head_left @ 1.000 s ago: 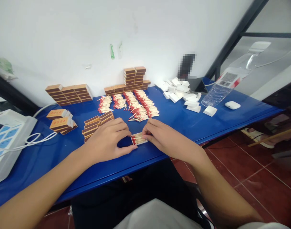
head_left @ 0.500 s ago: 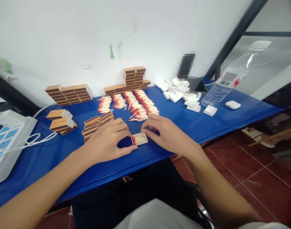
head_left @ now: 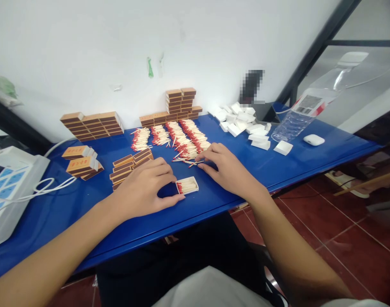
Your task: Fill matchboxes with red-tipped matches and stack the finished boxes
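A small white matchbox tray [head_left: 196, 189], filled with red-tipped matches, lies on the blue table in front of me. My left hand [head_left: 150, 185] steadies its left end, thumb at the near edge and a finger at the far corner. Just beyond the tray, my right hand [head_left: 216, 164] pinches at a few matches at the near end of the loose match piles [head_left: 182, 143]. Several rows of matches lie there with red heads mostly to the left. Partly behind my left hand is a group of brown-sided matchbox sleeves [head_left: 123, 169].
Stacked matchboxes [head_left: 94, 128] stand along the wall, with another stack [head_left: 178, 104] farther right. White empty trays [head_left: 238, 121] are heaped at the back right, near a plastic bottle [head_left: 305, 108] and a white earbud case [head_left: 313, 140]. A power strip [head_left: 14, 192] with cables occupies the left.
My right hand has moved from the tray's right end up and away to the loose matches, where its fingertips now pinch. My left hand stays at the tray.
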Motion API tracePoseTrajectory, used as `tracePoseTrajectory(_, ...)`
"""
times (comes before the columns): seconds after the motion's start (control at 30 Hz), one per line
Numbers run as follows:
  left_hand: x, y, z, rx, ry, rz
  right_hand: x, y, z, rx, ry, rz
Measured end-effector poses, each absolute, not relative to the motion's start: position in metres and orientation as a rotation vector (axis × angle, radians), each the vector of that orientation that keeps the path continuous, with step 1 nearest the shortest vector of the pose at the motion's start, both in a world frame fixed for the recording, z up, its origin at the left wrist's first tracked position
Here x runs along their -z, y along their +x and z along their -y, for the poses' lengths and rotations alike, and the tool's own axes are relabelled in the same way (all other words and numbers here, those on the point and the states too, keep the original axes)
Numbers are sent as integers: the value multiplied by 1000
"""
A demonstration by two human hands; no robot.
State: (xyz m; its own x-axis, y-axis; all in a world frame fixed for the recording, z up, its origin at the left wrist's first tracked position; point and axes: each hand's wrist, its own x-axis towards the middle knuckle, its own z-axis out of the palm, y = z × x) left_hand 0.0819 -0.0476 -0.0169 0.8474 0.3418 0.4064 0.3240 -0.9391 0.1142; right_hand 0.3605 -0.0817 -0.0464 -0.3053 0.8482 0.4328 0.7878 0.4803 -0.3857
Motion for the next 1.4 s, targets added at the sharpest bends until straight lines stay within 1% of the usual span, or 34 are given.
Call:
tracePoseTrajectory(0.47, 16, 82, 48, -667, 2982, -537, 36, 359, 89, -165, -1434, 2190)
tracePoseTrajectory(0.9, 17, 82, 48, -683, 3002, -511, 39, 342, 91, -85, -1440, 2159)
tracePoseTrajectory(1.13, 17, 82, 48, -683, 3002, -512, 43, 340, 88, -168, -1452, 2145)
tracePoseTrajectory(1.4, 18, 82, 47, -670, 2996, -518, 41, 339, 92, -187, -1533, 2192)
